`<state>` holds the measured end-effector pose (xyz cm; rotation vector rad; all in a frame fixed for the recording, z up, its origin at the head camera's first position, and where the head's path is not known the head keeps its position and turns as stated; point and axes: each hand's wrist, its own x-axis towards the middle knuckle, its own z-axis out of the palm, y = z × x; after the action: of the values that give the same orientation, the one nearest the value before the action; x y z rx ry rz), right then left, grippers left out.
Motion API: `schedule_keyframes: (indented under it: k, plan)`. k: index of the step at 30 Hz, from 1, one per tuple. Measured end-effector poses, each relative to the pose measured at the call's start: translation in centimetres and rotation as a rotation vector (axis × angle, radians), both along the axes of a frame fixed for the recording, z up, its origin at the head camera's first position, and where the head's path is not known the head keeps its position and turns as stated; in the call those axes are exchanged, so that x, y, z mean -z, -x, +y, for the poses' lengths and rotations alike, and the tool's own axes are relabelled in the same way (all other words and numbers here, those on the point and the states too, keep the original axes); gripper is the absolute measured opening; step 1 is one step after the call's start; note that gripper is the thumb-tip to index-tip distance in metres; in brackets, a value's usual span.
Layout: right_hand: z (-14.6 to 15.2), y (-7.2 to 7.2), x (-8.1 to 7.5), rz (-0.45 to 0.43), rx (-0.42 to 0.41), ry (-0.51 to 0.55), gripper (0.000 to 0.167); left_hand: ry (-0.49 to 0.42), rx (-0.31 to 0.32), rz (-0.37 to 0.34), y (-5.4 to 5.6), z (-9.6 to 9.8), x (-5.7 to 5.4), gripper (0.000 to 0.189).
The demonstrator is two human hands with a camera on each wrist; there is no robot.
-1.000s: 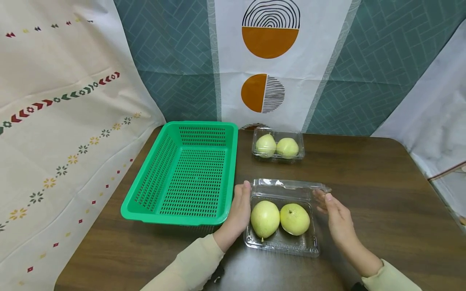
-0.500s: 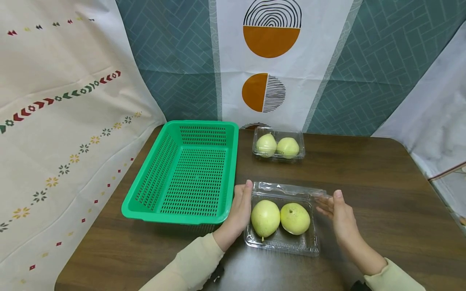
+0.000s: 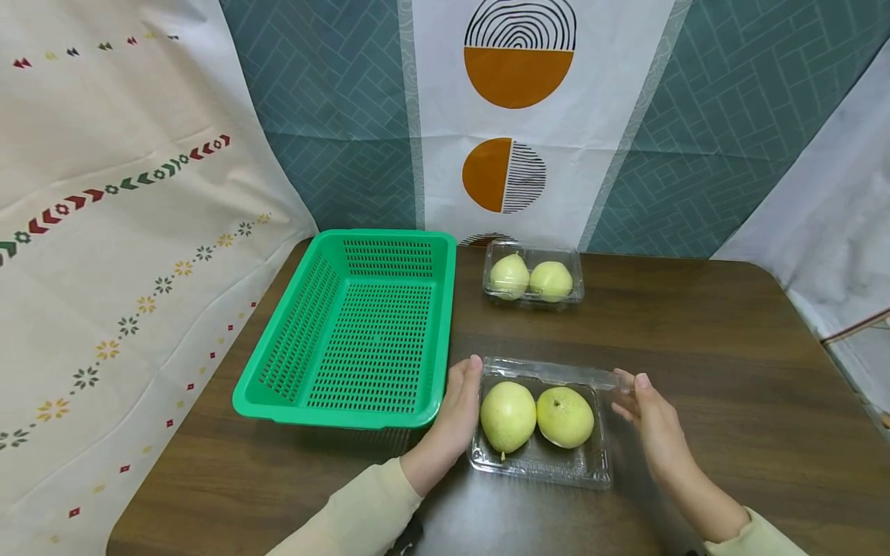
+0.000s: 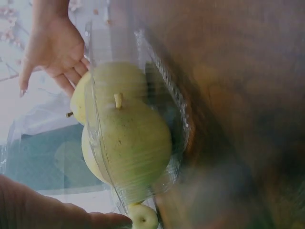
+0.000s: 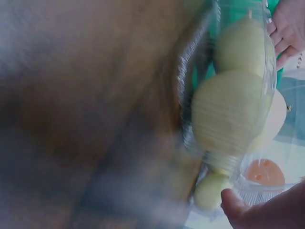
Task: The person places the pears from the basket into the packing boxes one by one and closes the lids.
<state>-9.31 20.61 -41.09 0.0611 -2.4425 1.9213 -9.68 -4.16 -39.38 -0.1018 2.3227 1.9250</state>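
A clear plastic clamshell box (image 3: 542, 477) stands on the table with its lid (image 3: 556, 371) raised at the back. Two yellow-green pears (image 3: 508, 417) lie side by side in it. My left hand (image 3: 453, 405) rests along the box's left side, thumb up near the lid's left end. At the lid's right end is my right hand (image 3: 657, 432), its fingers extended and thumb apart. The left wrist view shows the right hand (image 4: 57, 47) with spread fingers beyond the pears. In the right wrist view, the left hand's fingers (image 5: 281, 45) lie against the clear wall.
A green plastic basket (image 3: 445, 324), with slotted walls and floor, stands left of the box. Behind is a second clear box (image 3: 533, 300) holding two pears (image 3: 551, 280). Patterned cloths (image 3: 334, 139) hang along the table's back and sides.
The lid's upper edge has come down in the head view. My right hand has shifted slightly right and down with it. The left hand stays at the box's left side; pears unmoved.
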Motion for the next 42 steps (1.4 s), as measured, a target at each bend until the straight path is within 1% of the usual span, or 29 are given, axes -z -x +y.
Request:
schedule_keyframes:
  k: [2, 5, 13, 16, 18, 22, 24, 26, 27, 28, 31, 34, 35, 37, 40, 42]
  plan:
    - [0.1, -0.4, 0.1, -0.02, -0.013, -0.051, 0.06, -0.001, 0.01, -0.022, -0.3, -0.1, 0.0, 0.068]
    - [0.3, -0.8, 0.3, -0.063, -0.041, -0.085, 0.062, 0.015, 0.018, -0.045, -0.6, -0.3, -0.1, 0.069]
    - [0.5, -1.4, 0.4, -0.173, -0.065, -0.07, 0.067, 0.049, 0.038, -0.105, -1.6, -0.6, -0.1, 0.07]
    - [0.5, -1.7, 0.3, -0.252, -0.055, -0.072, 0.069, 0.047, 0.066, -0.125, -2.0, -0.9, 0.0, 0.072]
    - [0.4, -2.0, 0.3, -0.31, -0.042, -0.072, 0.069, 0.02, 0.098, -0.124, -2.2, -1.2, 0.1, 0.071]
    - [0.2, -2.4, 0.1, -0.399, -0.017, -0.046, 0.069, -0.051, 0.147, -0.147, -2.5, -1.7, 0.4, 0.063]
    - [0.1, -2.6, 0.0, -0.432, -0.02, -0.019, 0.069, -0.067, 0.147, -0.172, -2.7, -1.9, 0.5, 0.053]
    - [0.1, -2.8, -0.1, -0.467, -0.029, -0.001, 0.071, -0.063, 0.131, -0.204, -2.9, -2.0, 0.8, 0.046]
    - [0.1, -3.0, -0.1, -0.482, -0.036, 0.006, 0.072, -0.058, 0.128, -0.217, -3.0, -2.0, 0.9, 0.046]
    - [0.2, -3.0, 0.2, -0.498, -0.045, 0.016, 0.072, -0.049, 0.121, -0.229, -3.1, -2.1, 1.0, 0.045]
    - [1.2, -2.7, 2.7, -0.541, -0.064, 0.076, 0.076, -0.037, 0.108, -0.266, -3.4, -2.2, 1.3, 0.048]
    - [2.2, -2.4, 5.1, -0.584, -0.101, 0.135, 0.078, -0.047, 0.125, -0.289, -3.5, -2.4, 1.4, 0.052]
    - [2.3, -2.4, 5.6, -0.597, -0.112, 0.151, 0.078, -0.057, 0.135, -0.292, -3.6, -2.5, 1.4, 0.054]
    - [2.3, -2.6, 5.0, -0.608, -0.16, 0.161, 0.077, -0.086, 0.156, -0.31, -3.6, -2.6, 1.2, 0.059]
    - [1.8, -2.9, 3.6, -0.613, -0.217, 0.179, 0.075, -0.132, 0.187, -0.342, -3.6, -2.8, 1.3, 0.065]
    - [1.5, -3.0, 2.5, -0.606, -0.243, 0.181, 0.073, -0.159, 0.196, -0.363, -3.7, -2.9, 1.4, 0.064]
